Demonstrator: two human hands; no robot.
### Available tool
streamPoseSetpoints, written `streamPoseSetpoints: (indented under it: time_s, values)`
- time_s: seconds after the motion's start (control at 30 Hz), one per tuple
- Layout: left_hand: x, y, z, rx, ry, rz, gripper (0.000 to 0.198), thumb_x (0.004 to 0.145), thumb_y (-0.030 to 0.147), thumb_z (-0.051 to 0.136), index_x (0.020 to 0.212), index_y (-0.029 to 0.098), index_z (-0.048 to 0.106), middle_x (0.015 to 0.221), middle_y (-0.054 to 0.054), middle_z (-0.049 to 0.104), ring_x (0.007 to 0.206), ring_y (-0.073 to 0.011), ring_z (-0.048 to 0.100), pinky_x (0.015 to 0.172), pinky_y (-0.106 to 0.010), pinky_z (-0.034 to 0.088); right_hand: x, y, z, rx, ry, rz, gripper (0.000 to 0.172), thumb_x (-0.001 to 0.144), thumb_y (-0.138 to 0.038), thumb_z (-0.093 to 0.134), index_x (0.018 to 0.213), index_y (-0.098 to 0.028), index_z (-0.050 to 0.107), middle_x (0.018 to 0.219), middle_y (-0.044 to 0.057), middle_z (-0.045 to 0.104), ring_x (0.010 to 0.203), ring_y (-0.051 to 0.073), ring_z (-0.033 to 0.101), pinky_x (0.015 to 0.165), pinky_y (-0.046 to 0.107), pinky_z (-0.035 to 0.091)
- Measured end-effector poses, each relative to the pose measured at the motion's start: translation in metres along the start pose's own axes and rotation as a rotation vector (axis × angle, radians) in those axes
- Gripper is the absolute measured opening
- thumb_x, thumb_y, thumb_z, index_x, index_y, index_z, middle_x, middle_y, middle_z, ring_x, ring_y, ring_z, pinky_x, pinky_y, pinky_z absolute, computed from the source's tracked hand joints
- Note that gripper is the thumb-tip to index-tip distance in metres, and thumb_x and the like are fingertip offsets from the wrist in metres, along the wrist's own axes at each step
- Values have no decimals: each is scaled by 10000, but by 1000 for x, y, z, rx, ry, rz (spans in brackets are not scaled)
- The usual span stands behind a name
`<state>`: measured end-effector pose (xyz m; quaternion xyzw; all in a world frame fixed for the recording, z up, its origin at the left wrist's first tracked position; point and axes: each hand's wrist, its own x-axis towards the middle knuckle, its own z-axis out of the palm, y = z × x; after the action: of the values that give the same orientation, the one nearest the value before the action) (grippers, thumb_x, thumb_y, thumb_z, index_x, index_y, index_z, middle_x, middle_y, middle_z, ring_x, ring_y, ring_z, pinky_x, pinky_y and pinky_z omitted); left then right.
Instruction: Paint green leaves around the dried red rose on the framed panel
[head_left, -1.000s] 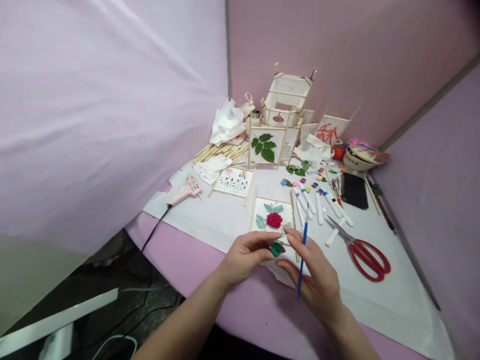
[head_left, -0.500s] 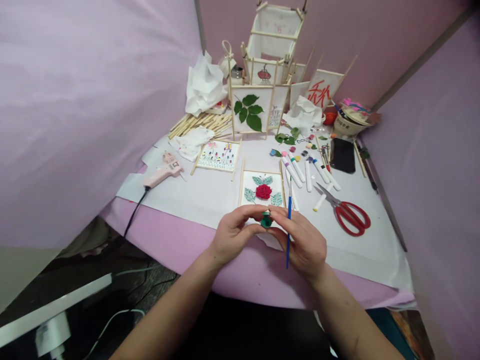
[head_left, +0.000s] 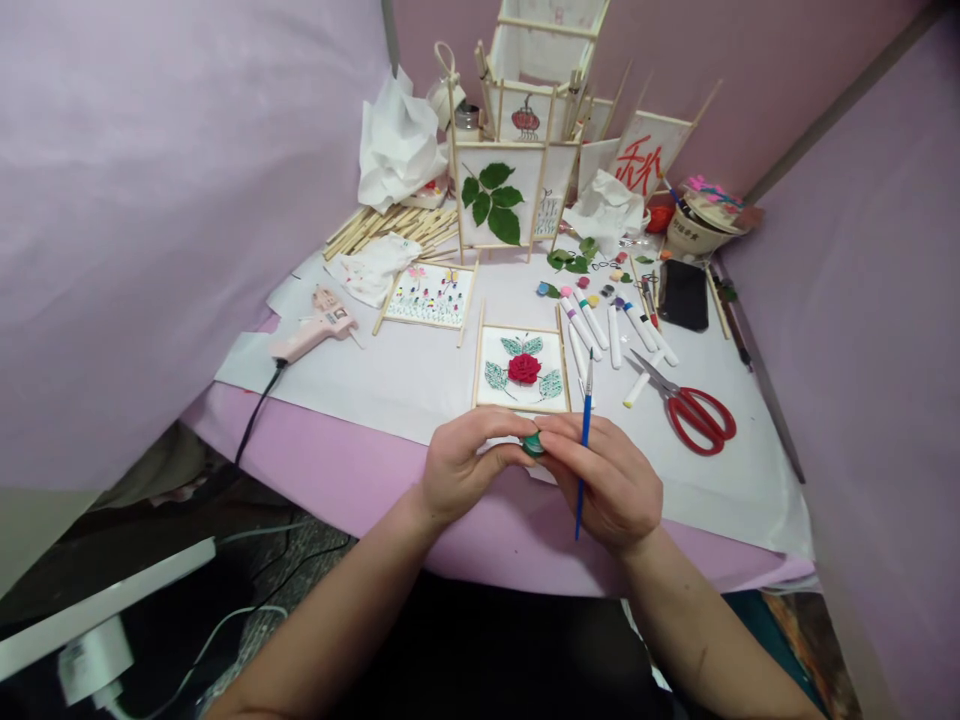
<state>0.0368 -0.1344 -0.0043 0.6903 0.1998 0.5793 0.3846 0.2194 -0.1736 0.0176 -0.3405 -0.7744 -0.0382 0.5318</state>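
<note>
Between both hands, over the table's front edge, is a small green paint pot (head_left: 533,444). My left hand (head_left: 466,463) pinches it from the left with thumb and fingertips. The fingers of my right hand (head_left: 609,480) press on its lid from the right. A blue paintbrush (head_left: 585,432) is also held in my right hand, bristles pointing up and away. Just beyond the hands lies a stick-framed panel (head_left: 489,398) with a red rose (head_left: 524,369) and green patterned leaves on white.
To the right are red-handled scissors (head_left: 700,418), white markers (head_left: 614,337) and a black phone (head_left: 683,296). A pink glue gun (head_left: 316,328) and a flower-painted panel (head_left: 426,296) lie left. Behind stand a leaf panel (head_left: 491,204), a pile of sticks (head_left: 394,231) and a bowl (head_left: 694,233).
The paint pot's lid was raised, with dark green inside showing; now it is down over the pot. The view has tilted slightly downward, and the brush still sits in my right hand.
</note>
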Motion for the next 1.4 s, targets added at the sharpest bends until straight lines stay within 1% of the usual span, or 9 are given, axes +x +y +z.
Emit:
streamPoseSetpoints:
  time_s: [0.17,0.27,0.37,0.53,0.73,0.9,1.0,1.2,1.4]
  values:
    - [4,5,2,109,-26,209,260,964,248,714,1222,256,739,970,-65,807,890,-200,754,816,-341,600,0,-4,0,-24,22,-28,544,924,-105,707,1440,-246,609,1059,90,832,970,212,796,788,346,681]
    - [5,9,3,213,29,289,306,937,268,748,1242,245,735,1003,-77,780,921,-207,730,815,-352,596,0,-7,-1,-16,31,-37,520,924,-90,699,1425,-212,624,1047,106,829,964,210,790,783,339,677]
    - [4,11,4,218,51,345,366,913,207,771,1274,232,723,965,-62,769,865,-188,718,761,-323,591,-1,-9,-2,0,24,-33,518,921,-87,702,1420,-202,628,1053,113,828,957,213,790,767,342,678]
    - [1,13,6,220,60,356,343,910,175,766,1251,200,732,928,-64,770,825,-187,720,725,-323,577,-4,-13,-2,2,31,11,520,939,-109,680,1433,-260,615,1037,76,835,904,203,796,725,336,680]
    - [3,15,12,246,99,366,333,931,184,742,1257,254,732,867,-39,770,770,-186,719,683,-325,555,-4,-15,-1,7,79,25,530,927,-68,669,1416,-268,627,1005,69,835,878,189,789,703,317,663]
    - [2,11,13,247,93,364,190,947,157,707,1108,237,765,854,-33,772,781,-179,717,700,-317,544,-3,-9,0,39,55,7,491,933,-76,666,1387,-260,643,998,74,830,887,185,784,733,315,656]
    - [1,5,12,260,83,312,161,949,183,712,1093,235,762,917,-47,784,845,-190,720,758,-333,549,-4,-4,4,21,77,34,415,956,-149,678,1332,-323,657,1026,43,832,924,192,789,759,339,651]
    - [-1,0,9,273,84,160,164,952,373,726,1057,254,768,1021,-65,784,929,-225,705,833,-393,555,-7,1,9,-12,93,65,340,959,-204,700,1268,-346,679,1052,21,826,950,186,785,809,334,629]
    - [3,3,6,360,62,370,319,940,116,702,1235,237,710,1071,-65,775,976,-202,720,853,-354,581,-2,1,4,-114,76,-22,335,944,-167,702,1259,-280,677,1015,56,817,907,195,781,761,335,645]
